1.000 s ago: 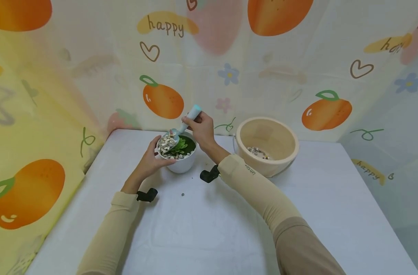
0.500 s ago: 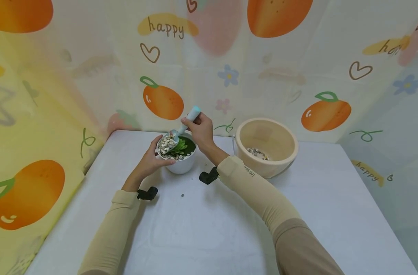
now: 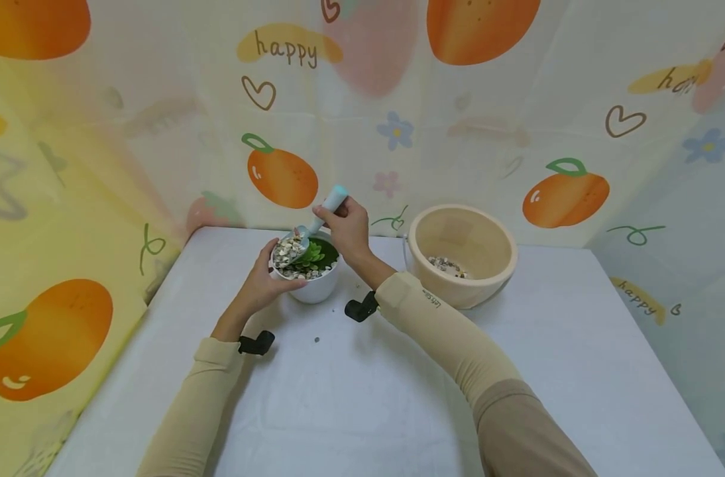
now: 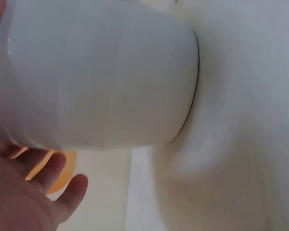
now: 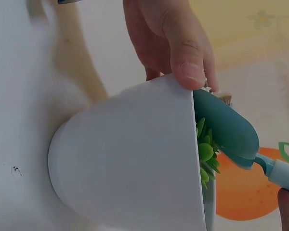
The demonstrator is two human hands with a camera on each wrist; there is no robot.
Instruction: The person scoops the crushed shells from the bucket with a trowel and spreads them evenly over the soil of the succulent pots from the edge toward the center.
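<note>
A white flowerpot (image 3: pixel 315 289) stands on the table, with a green succulent (image 3: pixel 310 255) inside and pebbles along its near edge. My left hand (image 3: pixel 261 281) holds it by the rim from the left, thumb on the near side. With my right hand (image 3: pixel 352 233) I grip the pale blue handle of a small trowel (image 3: pixel 329 209). Its scoop, heaped with pebbles (image 3: pixel 287 250), is over the left part of the pot, beside the plant. In the right wrist view, the teal underside of the scoop (image 5: pixel 231 126) shows above the leaves, close to my left thumb (image 5: pixel 191 72).
To the right stands a larger beige bucket (image 3: pixel 488 281) with some pebbles (image 3: pixel 448 266) on its bottom. A tiny stone (image 3: pixel 317 340) lies on the white tablecloth (image 3: pixel 362 411) in front of the pot. A printed curtain (image 3: pixel 350 152) hangs right behind the table.
Both hands stay nearly where they were. The loaded scoop has shifted only very slightly left and down, still above the pot.
</note>
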